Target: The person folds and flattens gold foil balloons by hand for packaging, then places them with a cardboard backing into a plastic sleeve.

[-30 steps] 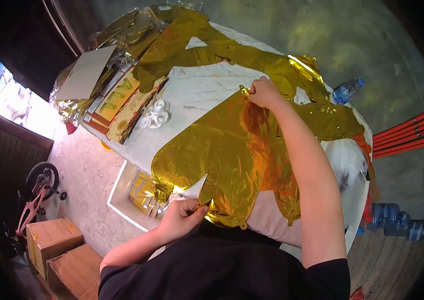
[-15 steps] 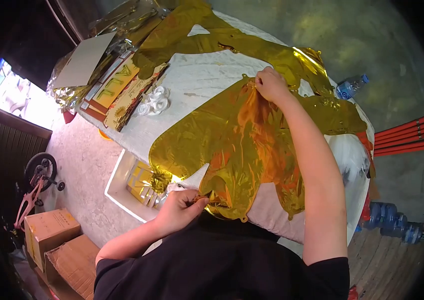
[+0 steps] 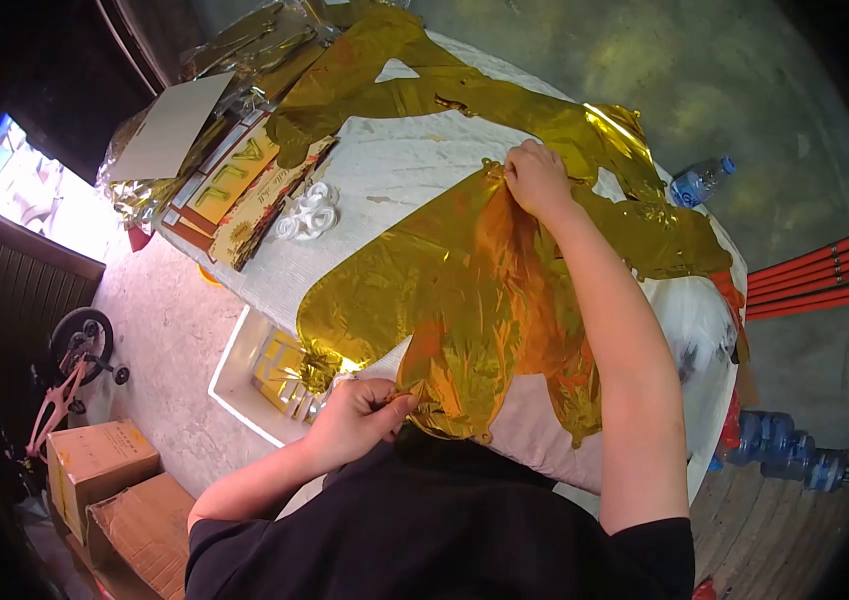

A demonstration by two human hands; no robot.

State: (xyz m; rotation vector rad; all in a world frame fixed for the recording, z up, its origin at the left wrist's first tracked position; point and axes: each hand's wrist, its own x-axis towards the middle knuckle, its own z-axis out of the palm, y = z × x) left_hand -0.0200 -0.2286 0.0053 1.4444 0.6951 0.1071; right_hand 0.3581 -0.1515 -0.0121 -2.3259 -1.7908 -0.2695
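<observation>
A flat gold foil balloon (image 3: 374, 275) lies on the white-covered table, its near edge by my body. My left hand (image 3: 356, 412) pinches the balloon's lower left edge between thumb and fingers. Farther up, my right hand (image 3: 536, 178) is closed on its upper edge, and creases fan down from that grip with orange reflections. More flat gold foil balloons (image 3: 424, 95) are spread along the table's far side. White ribbon rolls (image 3: 309, 212) lie left of the balloon, beside printed packages (image 3: 234, 180) that carry lettering.
A white bin (image 3: 234, 390) with gold foil pieces stands below the table's left edge. Cardboard boxes (image 3: 102, 462) and a small bicycle (image 3: 69, 370) are at the left. A plastic bottle (image 3: 701, 183), red poles (image 3: 814, 268) and large water jugs (image 3: 779, 440) are at the right.
My right hand has shifted slightly left and down, keeping its grip on the balloon. The foil's creases and reflections have changed a little. My left hand stays nearly in place.
</observation>
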